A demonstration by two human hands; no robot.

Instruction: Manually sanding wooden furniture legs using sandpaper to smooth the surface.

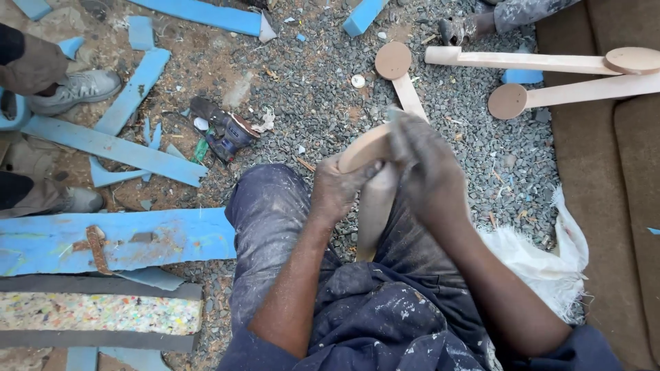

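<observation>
Mid-job, I'd judge: your left hand (342, 187) clenches the round-ended wooden piece (371, 180) at frame centre over your lap, right hand (427, 167) pressed closed on its disc end, blurred, w/ three similar wooden pieces (543, 62) lying upper right on the gravel (316, 103), seemingly waiting.

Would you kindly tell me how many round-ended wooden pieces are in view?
4: one held in both hands, one on the gravel just beyond it, two at upper right. Others may lie out of frame.

Blue foam strips (130, 148) lie on the gravel (323, 103) to my left. Three wooden paddles (529, 60) rest ahead, white cloth (543, 261) beside me.
</observation>
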